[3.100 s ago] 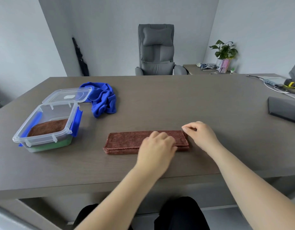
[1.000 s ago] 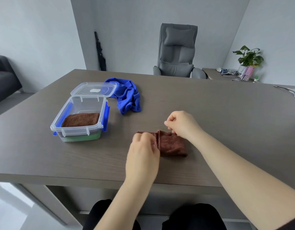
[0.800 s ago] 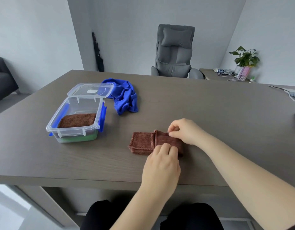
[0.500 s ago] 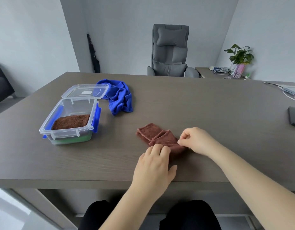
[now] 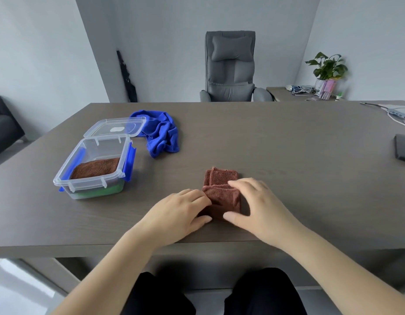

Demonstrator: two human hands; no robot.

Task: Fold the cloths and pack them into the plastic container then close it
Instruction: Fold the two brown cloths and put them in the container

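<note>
A brown cloth (image 5: 222,189), folded into a small thick packet, lies near the table's front edge. My left hand (image 5: 178,210) grips its left side and my right hand (image 5: 254,205) clasps its right side, thumb at the near edge. To the left stands the clear plastic container (image 5: 83,180) with blue latches, open, with a folded brown cloth (image 5: 94,170) on top of a green one inside. Its clear lid (image 5: 116,129) lies behind it. A crumpled blue cloth (image 5: 160,135) lies beside the lid.
The grey-brown table (image 5: 288,155) stretches far to the right. A dark flat object (image 5: 404,150) sits at its right edge, cables (image 5: 399,115) at the far right corner. A grey office chair (image 5: 230,69) stands behind the table.
The long brown strip has been folded over into a small packet and turned lengthwise away from me. Both hands now clasp its sides.
</note>
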